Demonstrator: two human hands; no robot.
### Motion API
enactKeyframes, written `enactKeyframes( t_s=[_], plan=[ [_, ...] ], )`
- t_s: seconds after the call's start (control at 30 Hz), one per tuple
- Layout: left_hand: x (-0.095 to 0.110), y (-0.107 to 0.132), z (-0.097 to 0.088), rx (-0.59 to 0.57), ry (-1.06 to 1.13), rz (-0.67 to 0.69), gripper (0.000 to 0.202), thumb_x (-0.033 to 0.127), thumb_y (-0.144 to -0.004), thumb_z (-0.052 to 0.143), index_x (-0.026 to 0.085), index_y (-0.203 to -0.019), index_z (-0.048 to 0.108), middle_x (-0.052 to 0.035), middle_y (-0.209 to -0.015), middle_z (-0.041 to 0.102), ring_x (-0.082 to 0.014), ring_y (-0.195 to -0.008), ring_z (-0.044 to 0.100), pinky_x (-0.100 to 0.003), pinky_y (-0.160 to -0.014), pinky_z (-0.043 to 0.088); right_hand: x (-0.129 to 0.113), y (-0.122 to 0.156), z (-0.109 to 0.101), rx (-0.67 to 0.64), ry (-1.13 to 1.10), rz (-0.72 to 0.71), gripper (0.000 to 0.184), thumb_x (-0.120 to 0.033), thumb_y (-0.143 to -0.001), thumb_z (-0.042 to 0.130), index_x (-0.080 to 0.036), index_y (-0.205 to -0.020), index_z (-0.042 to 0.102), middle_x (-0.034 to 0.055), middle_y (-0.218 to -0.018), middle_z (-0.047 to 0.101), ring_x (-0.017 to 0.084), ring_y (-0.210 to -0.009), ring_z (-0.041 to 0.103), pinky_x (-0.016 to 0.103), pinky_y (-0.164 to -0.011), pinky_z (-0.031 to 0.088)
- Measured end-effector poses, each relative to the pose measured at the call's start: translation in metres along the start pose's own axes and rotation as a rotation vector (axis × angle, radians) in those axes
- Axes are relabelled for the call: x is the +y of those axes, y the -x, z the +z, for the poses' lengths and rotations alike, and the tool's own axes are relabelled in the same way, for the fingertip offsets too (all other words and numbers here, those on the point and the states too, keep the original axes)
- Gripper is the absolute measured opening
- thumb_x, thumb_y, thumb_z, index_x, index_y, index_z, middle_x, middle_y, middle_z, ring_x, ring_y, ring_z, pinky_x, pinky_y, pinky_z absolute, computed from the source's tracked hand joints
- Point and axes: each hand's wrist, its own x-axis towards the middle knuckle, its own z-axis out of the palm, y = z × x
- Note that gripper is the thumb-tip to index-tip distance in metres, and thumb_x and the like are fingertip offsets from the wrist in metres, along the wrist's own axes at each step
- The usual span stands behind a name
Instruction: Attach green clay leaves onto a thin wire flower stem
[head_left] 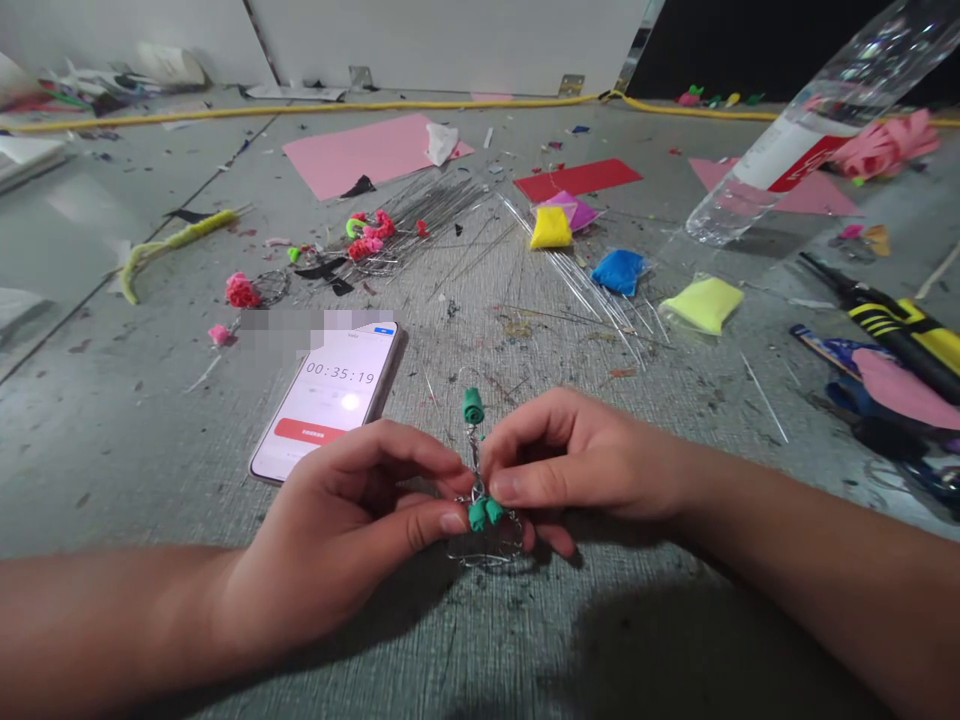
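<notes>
A small twisted-wire flower ornament (475, 455) stands upright between my hands at the front middle. On its top sits a green rolled rose (472, 406), and lower down are two green buds (486, 513). A loop of silver wire (487, 560) forms its bottom part. My left hand (375, 510) pinches the ornament from the left, thumb beside the buds. From the right, my right hand (577, 465) closes thumb and fingers on the wire just above the buds. Some of the fingertips are hidden behind the piece.
Left of the ornament lies a phone (330, 400) showing a timer. Behind are loose wires (450, 220), pink clay flowers (367, 235) and clay packets in yellow (551, 228) and blue (619, 271). A plastic bottle (795, 150) leans at the right, with black-yellow pliers (892, 320) nearer.
</notes>
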Motion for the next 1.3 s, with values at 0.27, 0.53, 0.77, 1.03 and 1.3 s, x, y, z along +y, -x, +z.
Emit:
enactKeyframes(
  t_s=[0.27, 0.53, 0.77, 1.03, 1.3],
  plan=[
    [0.001, 0.000, 0.002, 0.019, -0.037, 0.036, 0.017, 0.005, -0.076, 0.080, 0.018, -0.084, 0.074, -0.0020, -0.080, 0.079, -0.0154, -0.072, 0.077, -0.020, -0.065, 0.065, 0.004, -0.002, -0.002, -0.026, -0.054, 0.069, 0.033, -0.043, -0.085, 0.080, -0.012, -0.082, 0.069, 0.0009, -0.068, 0.066, 0.008, -0.055, 0.060, 0.019, -0.049, 0.048],
    [-0.001, 0.002, 0.001, 0.025, -0.111, 0.085, 0.019, 0.004, -0.077, 0.080, 0.021, -0.085, 0.077, -0.0006, -0.081, 0.079, -0.0150, -0.074, 0.077, -0.020, -0.066, 0.065, -0.002, -0.003, 0.000, -0.062, -0.112, 0.129, 0.036, -0.043, -0.081, 0.083, -0.012, -0.074, 0.067, -0.0027, -0.061, 0.058, 0.006, -0.050, 0.050, 0.018, -0.044, 0.038],
    [-0.004, 0.001, -0.003, 0.025, -0.171, 0.110, 0.021, 0.011, -0.082, 0.077, 0.026, -0.096, 0.080, -0.0017, -0.093, 0.080, -0.0178, -0.086, 0.078, -0.027, -0.077, 0.067, 0.000, -0.004, 0.000, 0.007, -0.228, 0.163, 0.026, -0.034, -0.078, 0.083, -0.013, -0.075, 0.067, -0.0008, -0.065, 0.061, 0.007, -0.052, 0.054, 0.018, -0.045, 0.042],
    [-0.006, 0.000, -0.003, 0.072, -0.257, 0.047, 0.016, 0.017, -0.086, 0.073, 0.028, -0.097, 0.078, -0.0027, -0.098, 0.080, -0.0195, -0.090, 0.077, -0.030, -0.078, 0.068, 0.001, -0.010, 0.003, 0.166, -0.194, 0.128, 0.024, -0.030, -0.076, 0.083, -0.014, -0.076, 0.066, -0.0029, -0.056, 0.059, 0.005, -0.047, 0.049, 0.017, -0.045, 0.036],
    [-0.004, -0.001, -0.004, 0.099, -0.301, 0.014, 0.013, 0.021, -0.086, 0.072, 0.026, -0.098, 0.077, -0.0029, -0.100, 0.079, -0.0193, -0.094, 0.076, -0.032, -0.084, 0.066, -0.002, -0.013, 0.003, 0.204, -0.215, 0.106, 0.031, -0.030, -0.072, 0.087, -0.015, -0.070, 0.060, -0.0031, -0.052, 0.056, 0.006, -0.046, 0.048, 0.017, -0.043, 0.035]
  ],
)
